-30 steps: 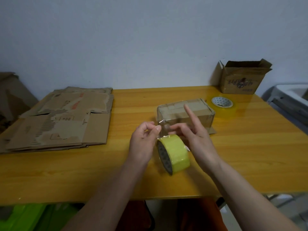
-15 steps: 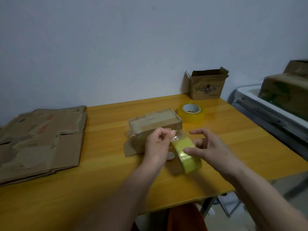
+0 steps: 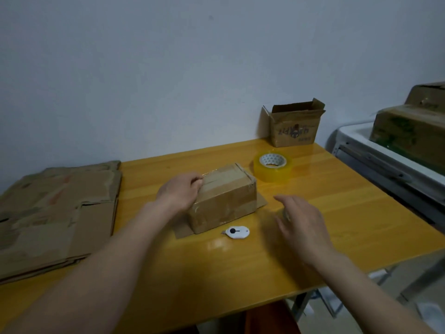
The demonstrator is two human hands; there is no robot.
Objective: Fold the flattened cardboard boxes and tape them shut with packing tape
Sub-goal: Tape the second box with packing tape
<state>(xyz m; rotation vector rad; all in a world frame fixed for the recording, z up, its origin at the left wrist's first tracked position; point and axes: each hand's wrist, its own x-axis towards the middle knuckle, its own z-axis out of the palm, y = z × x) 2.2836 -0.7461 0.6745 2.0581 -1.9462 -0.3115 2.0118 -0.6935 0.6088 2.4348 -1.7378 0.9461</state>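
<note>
Cardboard box gets tape pressed down by the left hand, fingers curled at its edge; right hand hovers spread. Rub firmly along the seam.

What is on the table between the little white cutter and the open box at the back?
In the head view, the taped box and, farther back, the tape roll lie between the white cutter and the open box.
</note>
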